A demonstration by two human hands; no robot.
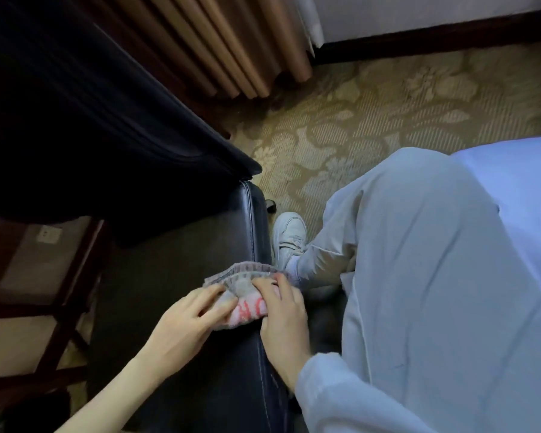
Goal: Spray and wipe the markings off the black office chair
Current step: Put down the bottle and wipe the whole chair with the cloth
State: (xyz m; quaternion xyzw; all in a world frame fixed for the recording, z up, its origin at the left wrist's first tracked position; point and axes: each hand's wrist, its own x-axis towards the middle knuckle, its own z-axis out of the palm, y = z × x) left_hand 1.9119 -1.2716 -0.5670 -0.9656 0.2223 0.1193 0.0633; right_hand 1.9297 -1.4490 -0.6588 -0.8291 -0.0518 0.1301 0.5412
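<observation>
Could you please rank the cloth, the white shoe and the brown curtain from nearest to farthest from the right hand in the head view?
1. cloth, held by the right hand on the chair.
2. white shoe, on the carpet just beyond.
3. brown curtain, far off, upper middle.
</observation>
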